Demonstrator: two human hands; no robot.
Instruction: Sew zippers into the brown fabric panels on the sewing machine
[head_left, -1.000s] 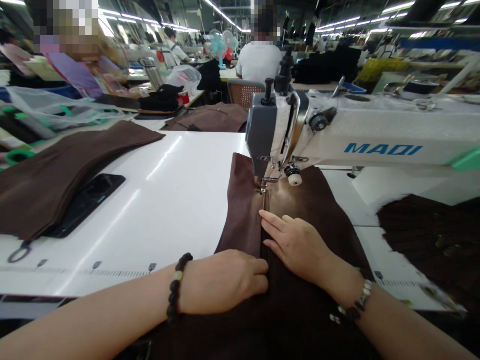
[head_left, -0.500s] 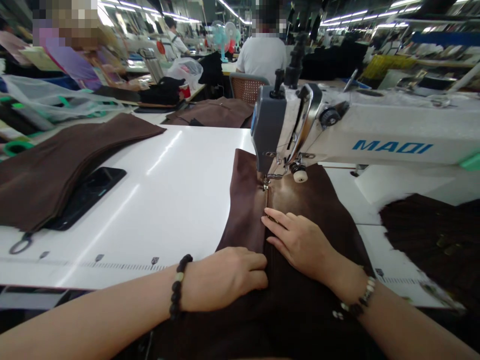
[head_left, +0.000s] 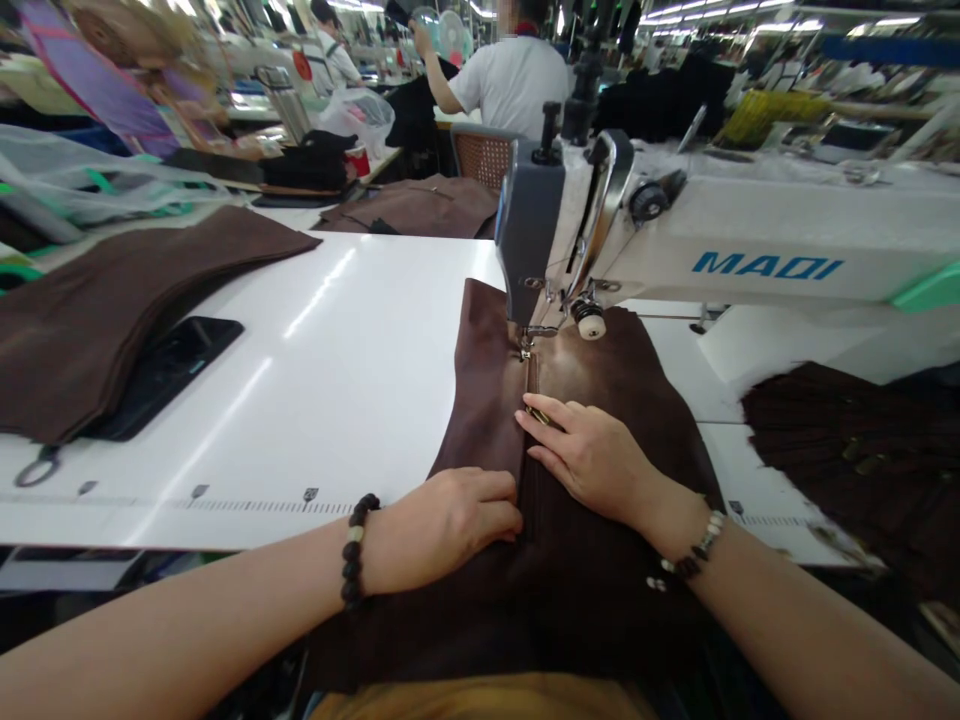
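Note:
A dark brown fabric piece (head_left: 615,380) lies under the presser foot (head_left: 526,350) of a white sewing machine (head_left: 750,265). A seam runs from the foot toward me. My left hand (head_left: 442,525) has its fingers curled, pinching the fabric edge left of the seam. To the right of the seam my right hand (head_left: 592,455) lies flat on the cloth, fingers stretched toward the foot. Both wrists wear bead bracelets.
A stack of brown fabric (head_left: 112,310) covers a black phone (head_left: 165,370) at the left of the white table (head_left: 337,380). Scissors (head_left: 34,467) lie near the front edge. More dark cloth (head_left: 855,440) lies at the right. Other people sit at stations behind.
Both hands have slid a little toward the presser foot with the fabric. The camera has tilted down slightly.

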